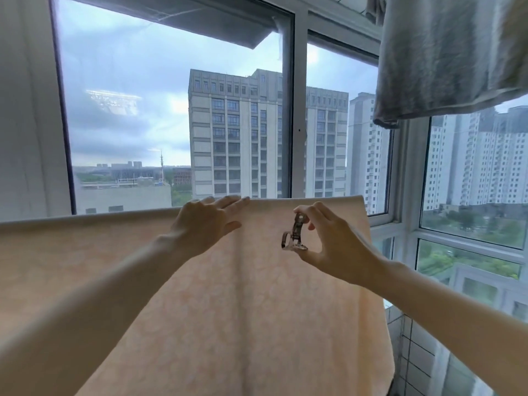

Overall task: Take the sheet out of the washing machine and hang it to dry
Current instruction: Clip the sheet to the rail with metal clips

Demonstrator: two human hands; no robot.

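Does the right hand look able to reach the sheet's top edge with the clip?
Probably yes: the right hand holds the clip just in front of the sheet, near its top edge, with nothing between.

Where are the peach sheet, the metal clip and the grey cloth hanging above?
peach sheet (243, 310), head view, its draped front.
metal clip (295, 234), head view, its shiny body.
grey cloth (443, 52), head view, its hanging middle.
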